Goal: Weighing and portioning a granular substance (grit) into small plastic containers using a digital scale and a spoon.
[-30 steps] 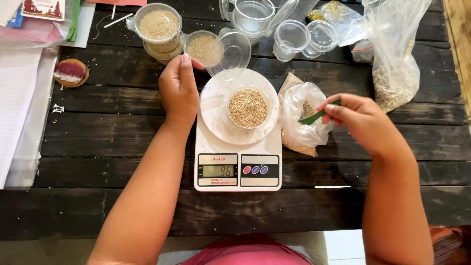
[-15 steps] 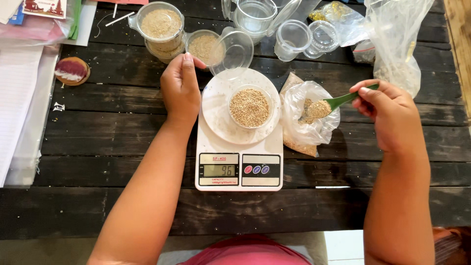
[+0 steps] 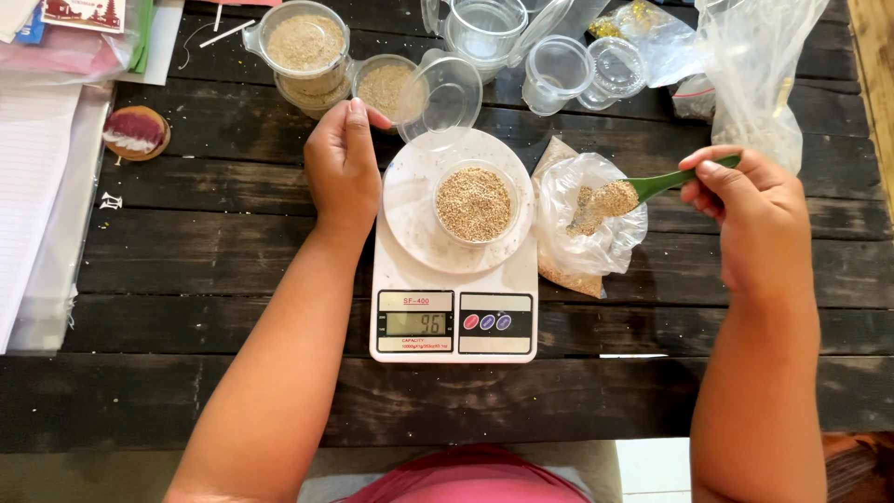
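Note:
A white kitchen scale (image 3: 453, 321) stands on the dark wooden table (image 3: 233, 279). On its round platform sits a small clear cup (image 3: 474, 204) filled with tan grain. My left hand (image 3: 343, 165) rests flat on the table at the scale's left edge, fingers toward a grain-filled cup (image 3: 386, 87). My right hand (image 3: 752, 212) pinches a green spoon (image 3: 643, 189) heaped with grain, held over an open clear plastic bag (image 3: 590, 222) of grain just right of the scale.
Filled and empty clear cups with lids (image 3: 557, 73) stand along the far edge. A large clear bag (image 3: 759, 74) sits at the far right. Papers and plastic sleeves (image 3: 37, 186) lie at the left, beside a small round wooden item (image 3: 136, 131).
My right hand lifted the green spoon out of the plastic bag, now loaded with grain, and drew back to the right. My left hand stayed put.

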